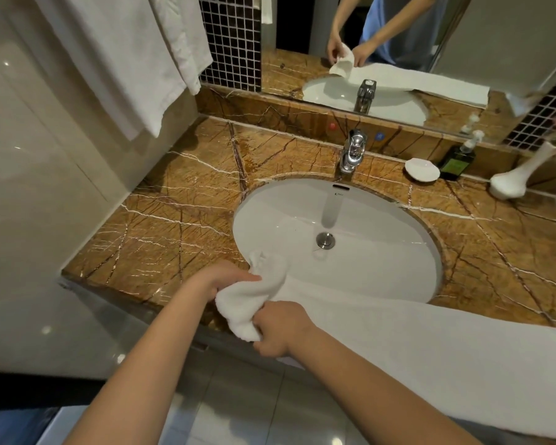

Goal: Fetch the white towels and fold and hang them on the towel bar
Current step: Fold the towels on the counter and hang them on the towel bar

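A long white towel (430, 358) lies spread along the front of the brown marble counter (174, 216), covering the near rim of the sink and running off to the right. Its left end is bunched up. My left hand (228, 281) grips that bunched end from the left, and my right hand (280, 329) grips it from below, close to the counter's front edge. Other white towels (126, 59) hang at the upper left against the wall; the bar holding them is out of view.
A white oval sink (334, 232) with a chrome faucet (352, 152) sits mid-counter. At the back right stand a white soap dish (421, 170), a dark pump bottle (458, 159) and a white vase (520, 175). A mirror (398, 43) lines the back wall.
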### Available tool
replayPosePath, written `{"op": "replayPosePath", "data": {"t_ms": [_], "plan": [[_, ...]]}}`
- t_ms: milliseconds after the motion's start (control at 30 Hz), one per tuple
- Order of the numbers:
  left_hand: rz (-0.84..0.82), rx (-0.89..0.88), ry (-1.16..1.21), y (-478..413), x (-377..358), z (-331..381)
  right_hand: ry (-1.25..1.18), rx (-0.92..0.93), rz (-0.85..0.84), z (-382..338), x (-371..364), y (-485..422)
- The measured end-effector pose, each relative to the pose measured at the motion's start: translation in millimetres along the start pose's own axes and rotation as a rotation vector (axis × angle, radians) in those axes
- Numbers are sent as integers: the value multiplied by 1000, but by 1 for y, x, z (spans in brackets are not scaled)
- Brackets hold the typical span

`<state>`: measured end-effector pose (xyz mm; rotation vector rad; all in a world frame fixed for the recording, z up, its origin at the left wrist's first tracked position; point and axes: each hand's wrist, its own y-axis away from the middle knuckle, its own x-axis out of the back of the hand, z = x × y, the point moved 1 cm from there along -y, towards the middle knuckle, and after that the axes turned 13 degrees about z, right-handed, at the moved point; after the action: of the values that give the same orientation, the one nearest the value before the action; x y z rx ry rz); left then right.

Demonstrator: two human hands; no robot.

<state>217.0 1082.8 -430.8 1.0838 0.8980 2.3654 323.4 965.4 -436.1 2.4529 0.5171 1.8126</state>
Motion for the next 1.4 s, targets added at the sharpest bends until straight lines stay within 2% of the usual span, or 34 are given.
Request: {"op": "replayPosePath", "data": {"t_ms": [67,133,200,267,333,367,433,533,600,667,700,767,867,933,1067,1200,1300,1400], "plan": [[55,-89,-4,-2,2,0,-77,-60,-110,5,9,-6],[117,-191,21,-4,6,-4,-279,-197,-161,14,19,-18],[190,-281,-32,-2,7,-9,-427,-337,35,23,29,-31],[223,-317,-7,-2,6,-14,-402,-463,359,31,37,-40],[222,-337,19,-3,6,-19,-392,-477,522,35,42,-49],[232,-346,8,-4,6,-21,-370,-438,511,36,42,-54],[288,-359,-51,-5,8,-24,-288,-388,374,35,40,-66],[404,-357,-171,-4,15,-28,-169,-433,185,35,32,-79],[454,-352,-156,-2,20,-35,-132,-431,178,32,32,-84],[492,-340,-48,0,26,-42,-177,-407,246,28,35,-88],[473,-322,25,1,29,-46,-209,-400,280,27,37,-91],[307,-229,121,6,32,-53,-224,-401,256,25,38,-98],[37,-121,65,15,31,-60,-119,-415,136,23,29,-111],[-14,-80,53,19,28,-62,-118,-440,156,23,22,-117],[53,-17,48,16,23,-64,-199,-527,277,23,15,-120],[42,38,84,14,26,-64,-291,-541,329,22,18,-123],[134,48,2,10,35,-70,-438,-508,417,19,23,-128],[248,33,-75,5,45,-82,-396,-514,409,18,20,-127]]}}
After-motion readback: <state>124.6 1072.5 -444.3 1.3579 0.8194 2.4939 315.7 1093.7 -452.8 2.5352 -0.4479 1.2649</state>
